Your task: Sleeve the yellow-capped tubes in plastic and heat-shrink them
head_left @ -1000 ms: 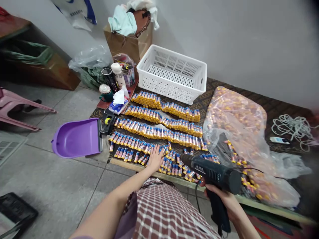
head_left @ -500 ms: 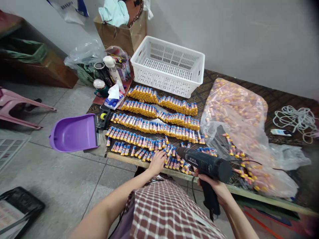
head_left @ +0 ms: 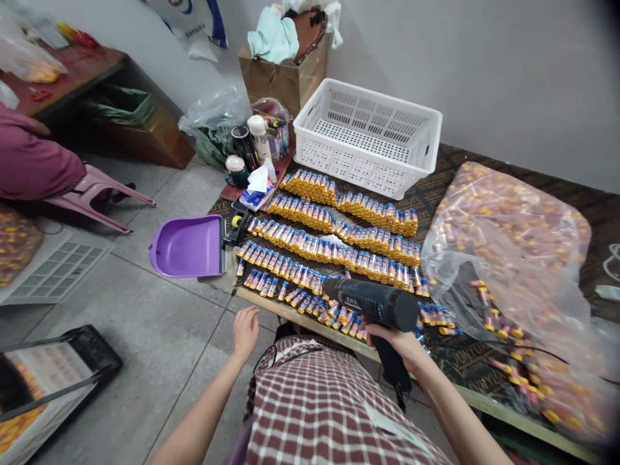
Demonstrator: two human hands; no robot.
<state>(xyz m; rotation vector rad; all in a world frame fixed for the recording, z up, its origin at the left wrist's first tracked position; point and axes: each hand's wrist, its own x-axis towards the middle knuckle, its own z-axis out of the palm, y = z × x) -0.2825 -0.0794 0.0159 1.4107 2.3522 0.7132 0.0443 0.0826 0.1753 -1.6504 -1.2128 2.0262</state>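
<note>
My right hand (head_left: 400, 342) grips the handle of a black heat gun (head_left: 375, 303). The gun's nozzle points left, over the front rows of small cylinders (head_left: 310, 305) with blue and yellow ends and printed wraps. My left hand (head_left: 245, 330) is in front of the table's front edge, near its left corner, with fingers loosely bent and nothing visible in them. Behind the front rows, more of the same cylinders (head_left: 310, 244) lie stacked in several long rows. Some near the edge lie loosely and at angles, partly hidden by the gun.
A white plastic crate (head_left: 358, 174) stands behind the rows. Right of them lies a large clear bag (head_left: 523, 213) of cylinders, some spilling out. A purple dustpan (head_left: 188, 248) sticks out at the left edge, near bottles (head_left: 261, 139). At far left a person (head_left: 39, 155) sits on a pink stool (head_left: 101, 200).
My left hand has come off the cylinders and moved left, past the table edge. The heat gun has shifted left over the front rows. The view has turned left.
</note>
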